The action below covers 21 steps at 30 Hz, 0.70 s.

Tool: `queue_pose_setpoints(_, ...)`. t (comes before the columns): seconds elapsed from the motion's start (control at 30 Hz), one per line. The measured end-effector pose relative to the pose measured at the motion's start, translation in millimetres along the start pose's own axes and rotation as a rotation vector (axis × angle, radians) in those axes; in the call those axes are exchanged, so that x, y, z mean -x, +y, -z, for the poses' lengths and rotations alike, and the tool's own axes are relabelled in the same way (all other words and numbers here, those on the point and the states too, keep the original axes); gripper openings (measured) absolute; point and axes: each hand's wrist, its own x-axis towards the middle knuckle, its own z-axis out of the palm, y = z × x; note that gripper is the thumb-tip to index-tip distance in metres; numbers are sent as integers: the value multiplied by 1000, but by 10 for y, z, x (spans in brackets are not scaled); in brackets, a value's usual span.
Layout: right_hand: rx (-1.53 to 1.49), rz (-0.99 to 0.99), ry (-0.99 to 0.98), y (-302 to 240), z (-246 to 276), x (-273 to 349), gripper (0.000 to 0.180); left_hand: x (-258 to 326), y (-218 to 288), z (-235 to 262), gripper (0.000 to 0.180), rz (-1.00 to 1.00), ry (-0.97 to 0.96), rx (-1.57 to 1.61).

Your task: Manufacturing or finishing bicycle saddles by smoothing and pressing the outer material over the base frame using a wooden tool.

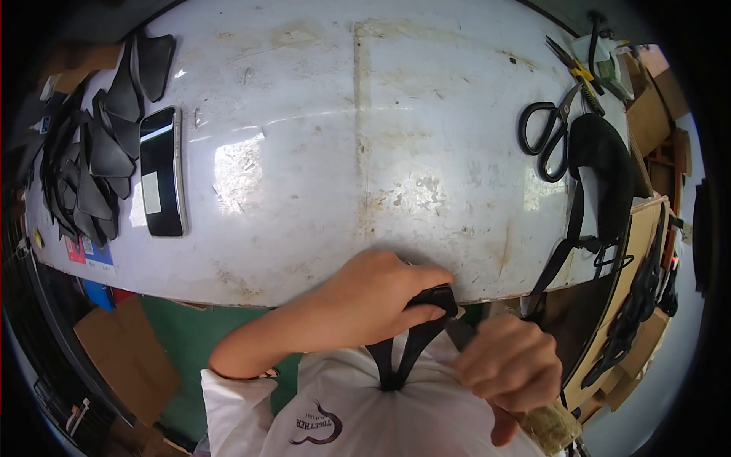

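1. Currently, from my remote seat, I have one view, looking down past the shirt [358, 426] onto the table [297, 175].
2. I see the left hand [388, 293] at the table's near edge, its forearm crossing from the lower left. It is grasping the black piece [437, 298], pinched between thumb and fingers.
3. I place that piece just by the near edge, in front of the shirt. Two black straps [412, 352] show below the left hand, slanting together to a point against the shirt.
4. I find the right hand [512, 364] lower and to the right, clenched in a fist around a dark bit [460, 333] that points up toward the black piece. The bit is blurred and mostly hidden, so I cannot tell what it is, or whether it touches the piece.
5. On the table's left I see a heap of dark pieces [110, 156], overlapping one another, with the phone [158, 164] lying just beside it.
6. Toward the right I have the scissors [564, 114], black-handled, with the yellow-handled pliers [580, 72] beyond them. A black pouch [618, 164] lies near the scissors, its strap [557, 264] trailing toward the near edge.
7. Below the table, at left, I make out cardboard [126, 362] beside the green floor [179, 335].
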Motion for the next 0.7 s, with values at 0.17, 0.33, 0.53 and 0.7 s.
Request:
queue_pose_setpoints(0.17, 259, 168, 59, -170, -48, 175, 42, 170, 6, 77, 17, -22, 48, 100)
queue_pose_setpoints(0.33, 368, 70, 23, -327, 202, 231, 48, 451, 14, 99, 21, 34, 133, 215)
queue_pose_setpoints(0.53, 812, -101, 58, -247, 425, 424, 57, 685, 203, 203, 36, 105, 178, 146)
queue_pose_setpoints(0.7, 1026, -285, 16, -311, 446, 256, 49, 1016, 235, 244, 34, -141, 561, 189)
